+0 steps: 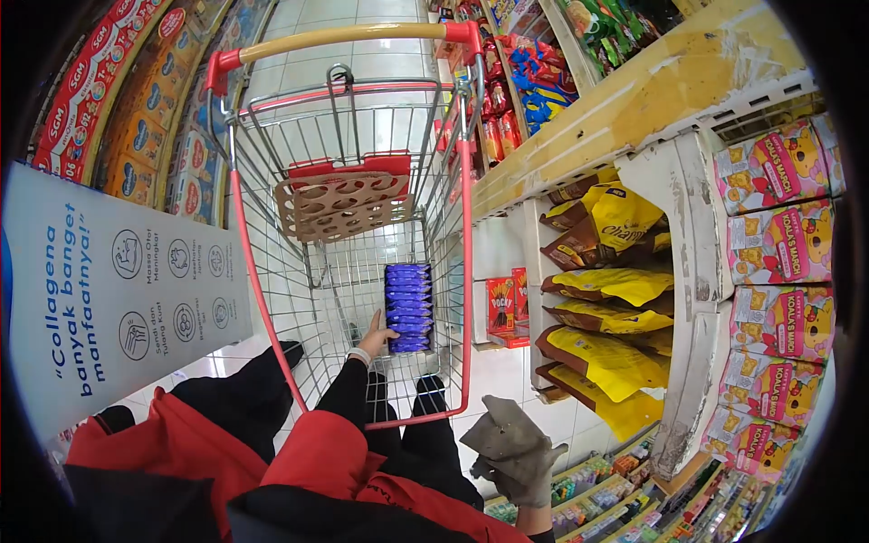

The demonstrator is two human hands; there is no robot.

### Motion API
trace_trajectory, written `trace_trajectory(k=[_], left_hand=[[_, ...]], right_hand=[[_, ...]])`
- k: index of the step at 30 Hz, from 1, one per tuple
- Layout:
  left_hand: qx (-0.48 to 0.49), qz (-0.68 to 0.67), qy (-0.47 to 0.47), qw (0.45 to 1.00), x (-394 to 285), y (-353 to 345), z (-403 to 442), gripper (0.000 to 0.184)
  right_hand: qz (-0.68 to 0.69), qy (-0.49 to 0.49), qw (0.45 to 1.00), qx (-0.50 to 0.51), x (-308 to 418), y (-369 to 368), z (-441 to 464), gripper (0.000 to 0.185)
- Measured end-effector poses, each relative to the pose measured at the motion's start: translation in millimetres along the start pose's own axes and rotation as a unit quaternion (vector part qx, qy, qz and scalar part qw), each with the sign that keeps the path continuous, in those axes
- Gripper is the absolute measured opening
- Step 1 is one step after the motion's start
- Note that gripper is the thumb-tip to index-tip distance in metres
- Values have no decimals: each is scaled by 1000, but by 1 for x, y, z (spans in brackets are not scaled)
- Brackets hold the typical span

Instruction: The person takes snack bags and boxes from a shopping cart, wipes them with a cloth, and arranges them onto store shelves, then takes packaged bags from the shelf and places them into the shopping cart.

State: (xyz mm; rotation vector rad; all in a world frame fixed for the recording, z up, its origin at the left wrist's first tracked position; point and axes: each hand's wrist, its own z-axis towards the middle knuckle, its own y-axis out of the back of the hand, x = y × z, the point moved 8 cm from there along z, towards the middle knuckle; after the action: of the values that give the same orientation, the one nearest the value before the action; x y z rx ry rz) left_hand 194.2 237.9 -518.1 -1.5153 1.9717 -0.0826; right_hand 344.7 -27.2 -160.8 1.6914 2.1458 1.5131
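Observation:
Inside the shopping cart, a row of purple packs stands close together. My left hand reaches in from below and grips the row at its lower left side, its thumb over the edge of the packs. My right hand, grey in colour and perhaps gloved, is outside the cart at the lower right. It is closed on a crumpled grey cloth. A brown cut-out piece with round holes lies against the cart's upper part, with something red behind it.
Yellow and brown bags fill a shelf to the right, beside pink boxes. Red boxes stand near the cart. A white printed board and shelves of boxed goods are on the left. A taped ledge juts out at upper right.

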Motion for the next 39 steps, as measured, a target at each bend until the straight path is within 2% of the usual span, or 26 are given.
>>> trace_trajectory(k=[1, 2, 3, 4, 5, 6, 7, 8, 9, 10, 11, 13, 14, 16, 17, 22, 25, 26, 28, 29, 30, 32, 33, 34, 35, 39], left_hand=[[-12, 41, 28, 999, -11, -6, -16, 108], [-25, 83, 55, 995, -17, -9, -27, 105], [-30, 75, 53, 995, -19, -12, -32, 101], [-34, 75, 50, 995, -10, -2, -21, 101], [-18, 61, 21, 998, 3, 8, 3, 98], [-1, 47, -10, 999, -9, 2, 3, 96], [-11, 49, 9, 999, -10, 0, -3, 92], [-12, 48, 5, 999, -17, -2, -7, 92], [6, 32, -16, 999, -24, -5, -9, 98], [26, 16, -37, 999, -30, -10, -12, 105], [-12, -21, -4, 1000, -26, -6, -17, 102], [-28, -47, -17, 998, -33, -12, -41, 100], [-43, -72, -28, 996, -43, -15, -55, 99], [-62, -66, -43, 995, -59, -21, -88, 97], [-51, -62, -67, 995, -60, -19, -97, 96], [-13, -52, -121, 991, -102, -44, -186, 92], [-14, -2, -193, 981, -122, -52, -231, 88], [-12, 2, -197, 980, -123, -53, -244, 88], [-3, 1, -218, 976, -131, -58, -270, 86], [9, -14, -231, 973, -135, -62, -283, 87], [10, -11, -236, 972, -137, -66, -292, 87], [24, -9, -283, 959, -142, -73, -308, 87], [21, 22, -324, 946, -145, -76, -311, 87], [21, 21, -328, 944, -144, -76, -311, 87], [16, 45, -358, 932, -146, -77, -313, 87], [-13, 73, -388, 918, -148, -72, -322, 86]], right_hand=[[263, -63, 963, 17, -5, -7, 1, 79], [264, -59, 963, 21, -2, -6, 3, 79], [30, 14, 999, 5, 9, 2, 6, 80], [-206, 87, 975, -13, 23, 3, 7, 81], [-205, 92, 974, -12, 28, 0, 10, 81], [82, 33, 996, 2, 25, -2, 14, 81], [362, -30, 932, 17, 24, -7, 19, 81], [362, -25, 932, 18, 32, -2, 22, 81], [146, 80, 986, -16, 63, 17, 24, 80], [-79, 178, 979, -52, 88, 25, 21, 78], [-79, 181, 979, -54, 87, 25, 18, 78], [-83, 96, 991, 38, 63, 8, 17, 65], [-81, 101, 991, 34, 54, 6, 18, 65], [92, 87, 991, 36, 34, -1, 25, 49], [96, 94, 990, 34, 31, -5, 22, 49], [-18, 301, 953, -39, 160, 20, 82, 49], [-91, 412, 902, -89, 187, 27, 72, 50], [-89, 414, 901, -94, 189, 25, 74, 50], [-191, 278, 941, 14, 169, -7, 109, 49], [-15, 244, 969, -38, 143, -23, 132, 51], [-14, 248, 968, -42, 160, -25, 130, 51], [261, 309, 913, -54, 219, -16, 118, 53], [261, 313, 912, -54, 229, -23, 112, 53], [45, 352, 922, -153, 241, -26, 99, 58], [-173, 370, 880, -244, 251, -33, 86, 62], [-127, 349, 920, -128, 243, -69, 99, 72]])
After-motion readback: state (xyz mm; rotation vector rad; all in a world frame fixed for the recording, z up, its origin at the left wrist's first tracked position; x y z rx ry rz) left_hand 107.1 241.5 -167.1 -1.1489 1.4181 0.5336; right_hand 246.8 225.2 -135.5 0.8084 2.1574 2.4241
